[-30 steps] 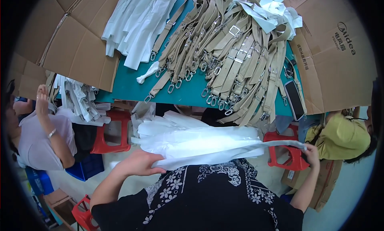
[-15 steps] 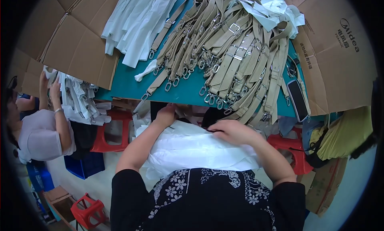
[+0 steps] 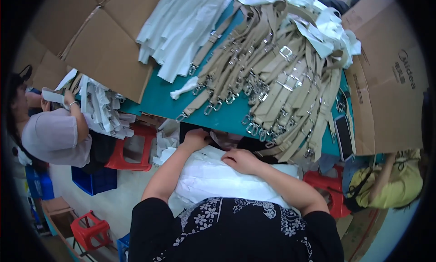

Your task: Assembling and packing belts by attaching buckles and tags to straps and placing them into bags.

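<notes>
The right hand (image 3: 241, 161) lies with curled fingers on the white cloth (image 3: 218, 182) in the lap. The left hand (image 3: 196, 137), at 10 o'clock from it, grips the cloth's far edge. Tan straps (image 3: 272, 76) cover the teal table (image 3: 159, 96) at 12 o'clock.

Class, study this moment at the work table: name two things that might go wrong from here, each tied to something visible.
The beige straps hang over the table edge above the white bundle; they might slide off. The left hand and right hand work close to metal clips, which may snag the material.
</notes>
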`<state>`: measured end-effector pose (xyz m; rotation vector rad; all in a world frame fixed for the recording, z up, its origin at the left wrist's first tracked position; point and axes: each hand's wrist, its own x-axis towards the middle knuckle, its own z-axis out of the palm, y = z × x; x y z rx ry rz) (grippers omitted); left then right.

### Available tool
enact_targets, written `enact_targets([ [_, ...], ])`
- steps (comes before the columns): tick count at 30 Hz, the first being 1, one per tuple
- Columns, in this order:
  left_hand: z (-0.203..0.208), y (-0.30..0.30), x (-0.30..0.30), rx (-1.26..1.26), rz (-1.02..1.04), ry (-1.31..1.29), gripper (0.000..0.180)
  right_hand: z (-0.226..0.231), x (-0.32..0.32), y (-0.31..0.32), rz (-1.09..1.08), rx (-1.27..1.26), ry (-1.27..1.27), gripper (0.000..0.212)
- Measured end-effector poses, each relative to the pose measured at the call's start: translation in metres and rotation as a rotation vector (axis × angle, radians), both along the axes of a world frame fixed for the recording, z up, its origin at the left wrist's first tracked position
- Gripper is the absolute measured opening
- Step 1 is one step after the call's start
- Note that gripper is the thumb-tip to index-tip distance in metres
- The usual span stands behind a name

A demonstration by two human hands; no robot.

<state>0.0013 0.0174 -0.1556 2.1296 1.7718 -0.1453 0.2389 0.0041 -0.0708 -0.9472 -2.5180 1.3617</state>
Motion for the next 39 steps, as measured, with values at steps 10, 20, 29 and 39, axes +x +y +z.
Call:
enact_targets([
  [10, 0.058, -0.107, -0.077, -0.355, 0.397, -0.512, 0.051, -0.003, -0.015, 0.009, 0.453, -0.260, -0.117, 0.058],
  [20, 0.064, -0.103, -0.082, -0.396, 0.480, -0.558, 0.037, 0.007, -0.026, -0.005, 0.308, -0.038, -0.221, 0.068],
  [29, 0.060, -0.017, 0.030, -0.218, -0.198, -0.768, 0.028, 0.042, 0.007, -0.024, 0.237, -0.127, -0.218, 0.055],
  [39, 0.132, -0.013, 0.054, -0.486, -0.264, 0.052, 0.044, 0.062, 0.225, -0.167, -1.203, -0.832, 0.138, 0.033],
])
